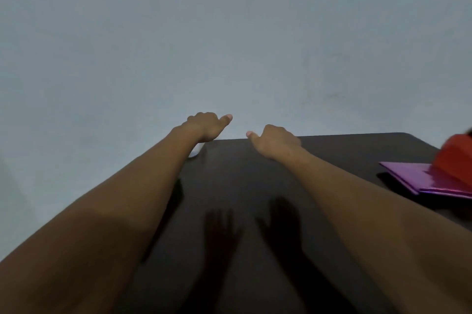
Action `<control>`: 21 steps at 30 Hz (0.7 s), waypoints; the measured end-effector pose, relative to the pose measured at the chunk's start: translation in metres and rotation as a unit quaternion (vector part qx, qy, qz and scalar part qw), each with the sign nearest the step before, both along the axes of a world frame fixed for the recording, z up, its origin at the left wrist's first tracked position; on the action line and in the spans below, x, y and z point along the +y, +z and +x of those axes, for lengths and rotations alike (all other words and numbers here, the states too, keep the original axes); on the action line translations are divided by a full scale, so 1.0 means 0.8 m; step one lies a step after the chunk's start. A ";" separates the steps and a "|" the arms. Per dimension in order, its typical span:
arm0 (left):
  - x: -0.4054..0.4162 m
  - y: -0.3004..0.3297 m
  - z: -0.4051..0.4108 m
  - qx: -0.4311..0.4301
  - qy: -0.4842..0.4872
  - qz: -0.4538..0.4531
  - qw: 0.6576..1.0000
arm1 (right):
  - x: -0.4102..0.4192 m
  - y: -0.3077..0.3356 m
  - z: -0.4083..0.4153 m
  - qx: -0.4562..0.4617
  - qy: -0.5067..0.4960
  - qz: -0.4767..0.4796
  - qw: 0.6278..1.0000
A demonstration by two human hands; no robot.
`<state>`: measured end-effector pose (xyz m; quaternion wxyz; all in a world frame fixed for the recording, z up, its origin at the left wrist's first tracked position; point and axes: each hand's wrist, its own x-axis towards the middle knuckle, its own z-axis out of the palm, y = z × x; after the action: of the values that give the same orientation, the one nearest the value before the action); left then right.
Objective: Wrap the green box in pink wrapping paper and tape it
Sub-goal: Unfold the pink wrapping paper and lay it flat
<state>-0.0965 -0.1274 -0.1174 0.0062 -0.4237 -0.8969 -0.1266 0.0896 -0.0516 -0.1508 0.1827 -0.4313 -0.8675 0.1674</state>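
Both my arms stretch out over a dark table (344, 150). My left hand (205, 126) hovers past the table's far edge, fingers bent downward out of sight, thumb pointing right. My right hand (274, 141) hangs beside it over the far edge, fingers also hidden, thumb pointing left. Neither hand visibly holds anything. Folded pink-purple wrapping paper (421, 178) lies at the table's right side. No green box is in view.
A red object (457, 157) sits on the wrapping paper at the right border. A small white thing (195, 152) peeks out under my left wrist. A plain grey-blue wall fills the background behind the table.
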 end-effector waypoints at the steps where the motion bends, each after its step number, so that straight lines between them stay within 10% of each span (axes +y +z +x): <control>1: 0.021 -0.001 0.016 0.002 -0.017 -0.001 1.000 | 0.017 0.003 0.020 -0.019 -0.012 0.022 1.000; 21: 0.313 -0.098 0.384 0.080 -0.370 -0.104 0.920 | 0.243 0.023 0.360 -0.059 -0.284 0.127 0.948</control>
<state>0.2108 0.1229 -0.1957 -0.0134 -0.7321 -0.6810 0.0088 0.3777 0.1427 -0.1323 0.2246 -0.6422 -0.7323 -0.0292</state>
